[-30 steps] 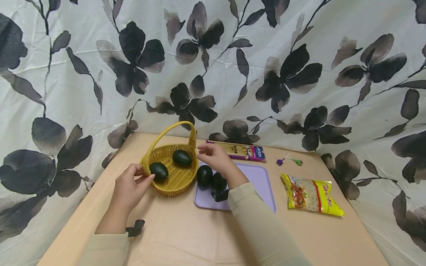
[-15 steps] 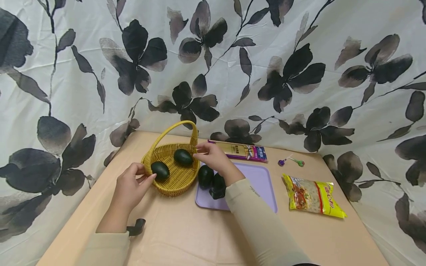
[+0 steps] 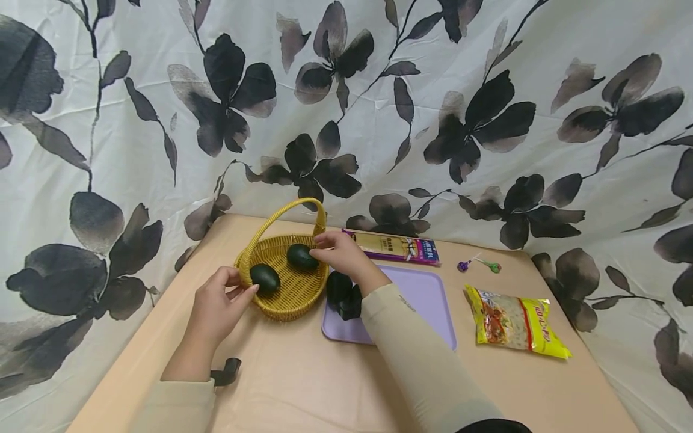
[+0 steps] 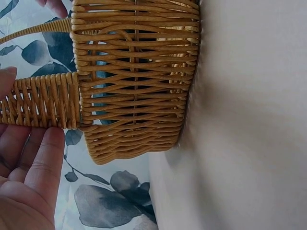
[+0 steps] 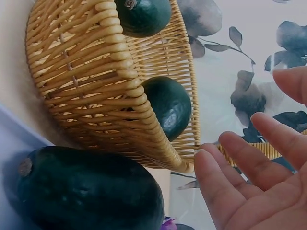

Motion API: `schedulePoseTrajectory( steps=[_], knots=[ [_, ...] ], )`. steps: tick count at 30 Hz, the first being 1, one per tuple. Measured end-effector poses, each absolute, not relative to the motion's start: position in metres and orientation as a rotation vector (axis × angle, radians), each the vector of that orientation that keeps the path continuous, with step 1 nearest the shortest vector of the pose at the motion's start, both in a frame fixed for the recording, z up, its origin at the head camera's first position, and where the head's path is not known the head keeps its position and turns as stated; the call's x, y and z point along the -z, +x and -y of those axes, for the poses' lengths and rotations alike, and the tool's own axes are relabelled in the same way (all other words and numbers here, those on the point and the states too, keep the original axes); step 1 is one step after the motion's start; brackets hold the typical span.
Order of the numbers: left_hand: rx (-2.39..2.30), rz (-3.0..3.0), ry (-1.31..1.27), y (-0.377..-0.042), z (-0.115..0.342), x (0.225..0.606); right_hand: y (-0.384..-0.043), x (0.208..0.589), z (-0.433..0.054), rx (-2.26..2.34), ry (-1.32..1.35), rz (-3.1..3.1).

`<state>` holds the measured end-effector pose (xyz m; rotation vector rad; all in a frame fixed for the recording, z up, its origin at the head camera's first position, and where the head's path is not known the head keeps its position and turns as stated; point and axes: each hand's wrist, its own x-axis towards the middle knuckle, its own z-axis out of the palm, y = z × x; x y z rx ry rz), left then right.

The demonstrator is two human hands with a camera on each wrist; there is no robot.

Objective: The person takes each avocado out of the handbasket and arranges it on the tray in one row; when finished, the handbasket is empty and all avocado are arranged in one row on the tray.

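A yellow woven basket [image 3: 287, 311] with an arched handle holds two dark green avocados, a left one [image 3: 265, 278] and a right one [image 3: 302, 257]. My left hand [image 3: 219, 304] grips the left base of its handle [image 4: 45, 100], thumb on one side and fingers on the other. At the basket's right rim, my right hand [image 3: 346, 255] has its fingers extended close to the handle's other base; in the right wrist view thumb and fingers are spread apart. Below that forearm, dark green avocados [image 3: 338, 285] lie on a lilac tray [image 3: 422, 288], partly hidden by the wrist camera.
Behind the tray lies a purple-edged flat packet [image 3: 392, 248]. Two lollipops [image 3: 492, 266] are at the back right, and a yellow plastic food bag [image 3: 514, 322] lies right of the tray. A floral curtain [image 3: 400, 150] hangs behind the table.
My right hand has shifted a little left, so its fingertips now overlap the basket's right rim. My left hand keeps its hold on the handle base. The head view has turned slightly.
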<state>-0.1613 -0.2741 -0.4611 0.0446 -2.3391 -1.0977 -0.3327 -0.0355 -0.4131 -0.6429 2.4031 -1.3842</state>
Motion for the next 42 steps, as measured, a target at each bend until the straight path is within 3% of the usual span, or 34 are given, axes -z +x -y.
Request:
schedulePoseTrajectory(
  steps=[26,42],
  knots=[
    [1.169,2.324,0.075,-0.161,0.274,0.461,-0.342,0.418,0.077,1.373,-0.502,-2.337],
    [1.177,2.311,0.066,-0.161,0.274,0.462,-0.339,0.43,0.102,1.107,-0.656,-2.568]
  ],
)
